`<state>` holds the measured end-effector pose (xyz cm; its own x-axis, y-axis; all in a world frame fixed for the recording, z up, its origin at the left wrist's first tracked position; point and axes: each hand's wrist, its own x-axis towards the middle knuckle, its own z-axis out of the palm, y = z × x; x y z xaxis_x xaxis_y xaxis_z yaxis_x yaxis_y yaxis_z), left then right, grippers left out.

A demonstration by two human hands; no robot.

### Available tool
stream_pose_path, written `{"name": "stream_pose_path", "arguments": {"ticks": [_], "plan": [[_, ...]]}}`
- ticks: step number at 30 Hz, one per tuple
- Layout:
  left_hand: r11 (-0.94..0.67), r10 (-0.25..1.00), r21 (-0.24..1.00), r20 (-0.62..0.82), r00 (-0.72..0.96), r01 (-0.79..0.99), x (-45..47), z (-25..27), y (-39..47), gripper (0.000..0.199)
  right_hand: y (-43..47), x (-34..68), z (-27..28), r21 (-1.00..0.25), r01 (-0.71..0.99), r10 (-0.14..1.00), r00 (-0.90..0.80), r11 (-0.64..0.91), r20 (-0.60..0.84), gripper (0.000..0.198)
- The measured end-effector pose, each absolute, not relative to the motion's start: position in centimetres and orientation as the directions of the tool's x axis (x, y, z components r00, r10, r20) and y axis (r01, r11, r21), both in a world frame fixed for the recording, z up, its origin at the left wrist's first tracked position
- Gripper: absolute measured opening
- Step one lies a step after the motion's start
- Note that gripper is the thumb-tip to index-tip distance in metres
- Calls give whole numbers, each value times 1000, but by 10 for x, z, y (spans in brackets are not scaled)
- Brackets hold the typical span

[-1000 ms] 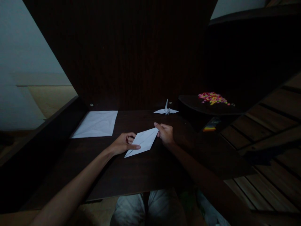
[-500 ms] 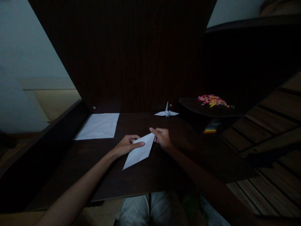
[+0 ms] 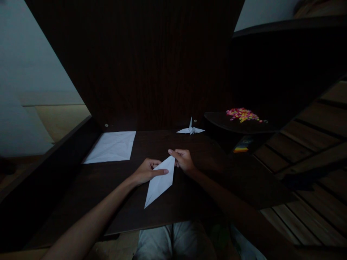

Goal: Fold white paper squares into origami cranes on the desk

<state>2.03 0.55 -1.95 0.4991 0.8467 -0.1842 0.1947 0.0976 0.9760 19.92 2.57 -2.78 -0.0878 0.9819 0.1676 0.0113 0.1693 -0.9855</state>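
Observation:
A white folded paper (image 3: 161, 184), shaped like a long diamond with a crease running along it, is held between both hands above the dark desk. My left hand (image 3: 150, 170) grips its left side, thumb lying across the top face and fingers partly hidden beneath. At the upper tip, my right hand (image 3: 183, 160) pinches the paper between thumb and curled fingers. Beyond the hands stands a white origami crane (image 3: 191, 130), wings spread. To the left lies a white square sheet of paper (image 3: 111, 146) with faint creases.
A dark upright panel (image 3: 151, 65) closes off the back of the desk (image 3: 108, 198), and a low side board (image 3: 48, 159) borders its left. On a raised rounded shelf (image 3: 217, 121) at right sits a pile of small colourful pieces (image 3: 244, 114). Something with rainbow stripes (image 3: 241, 149) shows underneath.
The folded paper has turned a little, its lower tip now pointing more toward me. Both hands keep their hold and the left thumb has shifted slightly lower. The view has moved slightly.

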Motion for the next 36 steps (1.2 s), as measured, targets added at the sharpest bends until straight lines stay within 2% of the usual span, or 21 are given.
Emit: {"name": "stream_pose_path", "arguments": {"ticks": [5, 15, 29, 36], "plan": [[88, 880, 985, -145, 452, 146, 19, -17, 4, 32, 22, 197, -27, -992, -61, 963, -243, 108, 120, 39], [97, 852, 987, -148, 502, 127, 23, -20, 3, 33, 22, 200, -28, -990, 7, 950, -283, 141, 133, 37], [140, 817, 988, -155, 555, 71, 23, -27, 5, 33, 21, 197, -28, -993, -65, 948, -299, 95, 110, 32], [186, 873, 982, -176, 455, 21, 26, -27, 6, 36, 29, 200, -29, -988, -104, 976, -171, 115, 131, 35]]}}
